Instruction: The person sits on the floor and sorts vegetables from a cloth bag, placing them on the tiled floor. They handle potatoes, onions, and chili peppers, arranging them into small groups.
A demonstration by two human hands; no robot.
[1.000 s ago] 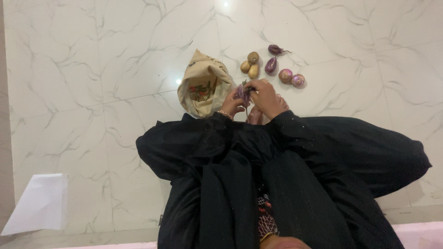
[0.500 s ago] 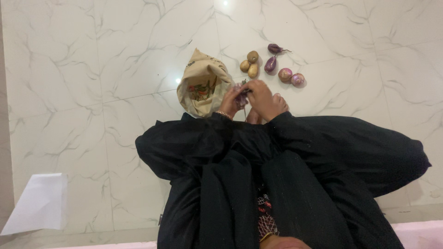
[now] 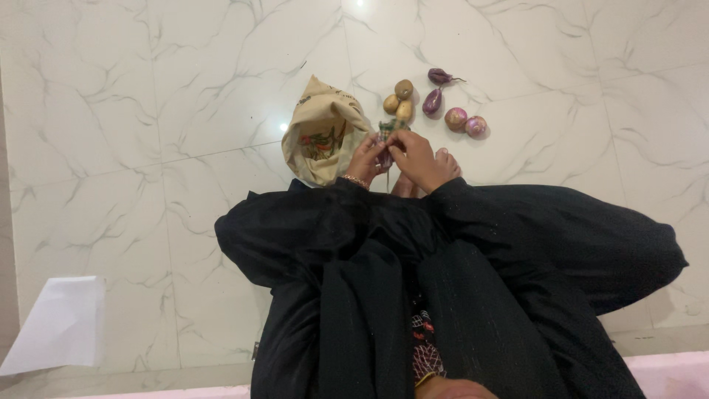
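Two bare hands meet over a small purple eggplant (image 3: 384,151) w/ green stem end poking up, held just above the floor in front of the person's lap; left hand (image 3: 365,160) cups it from the left, fingers curled round it, thin gold bangle at the wrist; right hand (image 3: 419,157) pinches at its top w/ fingertips. Most of the veg is covered by the fingers, so shape & skin detail hard to make out. Beside the left hand sits a beige cloth bag (image 3: 323,133), soft, crumpled, peaked at top, mouth open toward the hands, red & green printed motif inside the fold; small dark print near its top too tiny to tell. Beyond the hands, on glossy white marble-look floor tiles (image 3: 148,111) w/ grey veins & bright light glints: three potatoes (image 3: 399,103), tan, rounded, clustered & touching; two more small eggplants (image 3: 436,92), smooth dark purple, one w/ thin curled stem; two onions (image 3: 466,123), round, pinkish-purple papery skin, side by side. Bare toes (image 3: 443,157) peek out by the right hand. Black robe (image 3: 458,281), matte w/ fine stripe, fills lower frame, hides legs & forearms. White flat sheet (image 3: 55,325) at lower left, cut off by edge.
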